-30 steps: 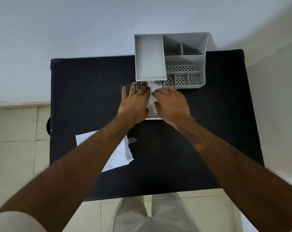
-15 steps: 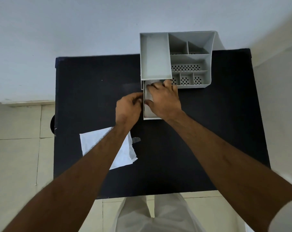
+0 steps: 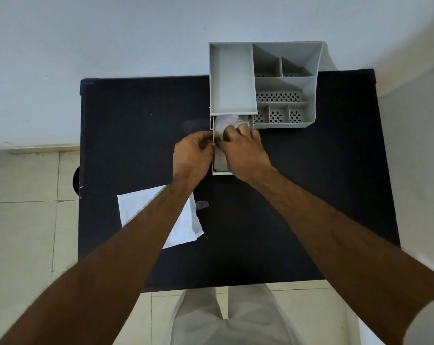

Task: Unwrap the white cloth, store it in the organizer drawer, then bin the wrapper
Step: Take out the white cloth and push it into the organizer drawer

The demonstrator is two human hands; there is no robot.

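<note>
A grey organizer (image 3: pixel 285 85) stands at the far edge of the black table (image 3: pixel 310 195). Its drawer (image 3: pixel 219 172) is pulled out toward me, and the white cloth (image 3: pixel 222 125) lies crumpled inside it. My right hand (image 3: pixel 245 153) rests on the cloth in the drawer, fingers curled down into it. My left hand (image 3: pixel 192 155) is beside the drawer's left wall, fingertips pinched at its rim. The flat white wrapper (image 3: pixel 183 227) lies on the table at the near left, partly hidden under my left forearm.
A small grey scrap (image 3: pixel 202 204) lies beside the wrapper. The organizer has several open compartments, some with perforated floors. A pale wall runs behind the table. Tiled floor shows to the left and in front, and a dark round object (image 3: pixel 75 176) peeks out at the table's left edge.
My left hand has left the cloth and shifted to the drawer's left wall. My right hand has moved deeper into the drawer on top of the cloth.
</note>
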